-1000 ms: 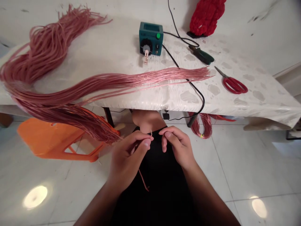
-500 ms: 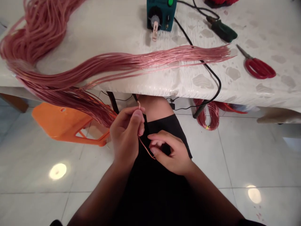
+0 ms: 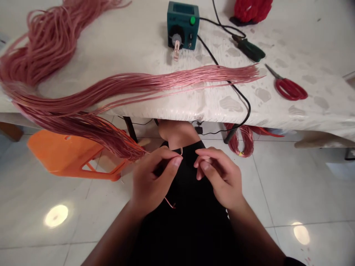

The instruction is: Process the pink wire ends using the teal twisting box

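Note:
My left hand (image 3: 156,177) pinches a short piece of thin pink wire (image 3: 170,203) between thumb and forefinger. A small bent end pokes up past the fingertips, and the other end hangs out below the palm; the middle is hidden in the hand. Just to the right, my right hand (image 3: 220,175) is half curled, thumb and forefinger apart, and nothing shows between them. Both hands are over my dark-clothed lap. Beyond them, a long bundle of pink wires (image 3: 155,82) lies along the table, and part of it droops over the edge near my left hand.
On the table (image 3: 124,40) stand a small green machine (image 3: 183,26) with a clip on its shaft, green-handled pliers (image 3: 251,50), red scissors (image 3: 290,88) and a red bundle (image 3: 252,9). A black cable (image 3: 248,105) hangs over the edge. An orange stool (image 3: 61,153) and a coiled bundle (image 3: 245,144) are below.
My right hand has moved away from the wire's lower end, to the right. My left hand has turned, bringing its pinch lower and rightward with the wire. The view has shifted slightly.

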Demonstrator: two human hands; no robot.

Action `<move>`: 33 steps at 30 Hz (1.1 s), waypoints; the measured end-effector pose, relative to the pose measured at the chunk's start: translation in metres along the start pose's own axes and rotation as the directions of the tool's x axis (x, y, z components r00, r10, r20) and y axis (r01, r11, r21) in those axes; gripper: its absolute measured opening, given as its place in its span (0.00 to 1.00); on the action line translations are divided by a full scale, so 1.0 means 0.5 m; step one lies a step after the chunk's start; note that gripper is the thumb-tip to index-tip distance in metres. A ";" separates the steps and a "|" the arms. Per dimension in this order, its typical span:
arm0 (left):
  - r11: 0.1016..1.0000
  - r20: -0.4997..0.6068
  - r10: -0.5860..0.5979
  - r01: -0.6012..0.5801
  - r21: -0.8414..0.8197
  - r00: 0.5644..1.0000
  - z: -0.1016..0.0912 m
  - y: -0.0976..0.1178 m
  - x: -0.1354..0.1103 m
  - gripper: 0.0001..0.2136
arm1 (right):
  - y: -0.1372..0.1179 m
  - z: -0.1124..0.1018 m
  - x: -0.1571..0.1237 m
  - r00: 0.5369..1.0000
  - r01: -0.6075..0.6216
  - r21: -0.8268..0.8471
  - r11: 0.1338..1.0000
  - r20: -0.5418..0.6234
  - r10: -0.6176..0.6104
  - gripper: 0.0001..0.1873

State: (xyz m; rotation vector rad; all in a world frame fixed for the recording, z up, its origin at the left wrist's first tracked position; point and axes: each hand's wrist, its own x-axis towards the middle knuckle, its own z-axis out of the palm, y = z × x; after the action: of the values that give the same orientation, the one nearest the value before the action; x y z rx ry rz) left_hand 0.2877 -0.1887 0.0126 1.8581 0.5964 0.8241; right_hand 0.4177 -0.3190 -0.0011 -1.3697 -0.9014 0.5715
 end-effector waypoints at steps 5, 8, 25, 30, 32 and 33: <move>0.999 -0.016 0.043 -0.043 0.030 0.999 -0.002 0.005 -0.002 0.06 | 0.002 0.019 -0.006 0.999 -0.027 -0.061 0.998 0.037 0.030 0.17; 0.997 0.012 0.072 -0.072 0.034 0.997 -0.003 0.005 -0.003 0.06 | 0.004 0.024 -0.013 0.998 -0.017 -0.068 0.998 0.054 0.021 0.17; 0.969 0.147 0.230 -0.240 0.051 0.962 -0.010 0.003 -0.002 0.07 | -0.028 0.022 -0.005 0.977 0.211 -0.206 0.955 0.045 -0.206 0.26; 0.986 0.091 0.167 -0.167 -0.006 0.982 -0.006 0.005 -0.005 0.08 | -0.026 0.016 -0.007 0.973 0.225 -0.234 0.946 -0.001 -0.231 0.26; 0.995 0.001 0.024 -0.024 -0.094 1.000 -0.001 0.004 -0.005 0.06 | -0.014 0.013 -0.010 0.978 0.194 -0.223 0.955 -0.027 -0.205 0.25; 0.982 -0.052 -0.070 0.060 -0.177 0.996 0.002 0.003 -0.002 0.05 | -0.006 0.013 -0.013 0.983 0.169 -0.209 0.963 -0.037 -0.180 0.24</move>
State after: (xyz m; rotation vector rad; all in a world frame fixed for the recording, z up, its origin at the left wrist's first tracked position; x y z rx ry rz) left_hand 0.2877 -0.1906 0.0133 1.6516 0.5982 0.8619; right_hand 0.4085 -0.3210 0.0004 -1.4650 -1.0459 0.3100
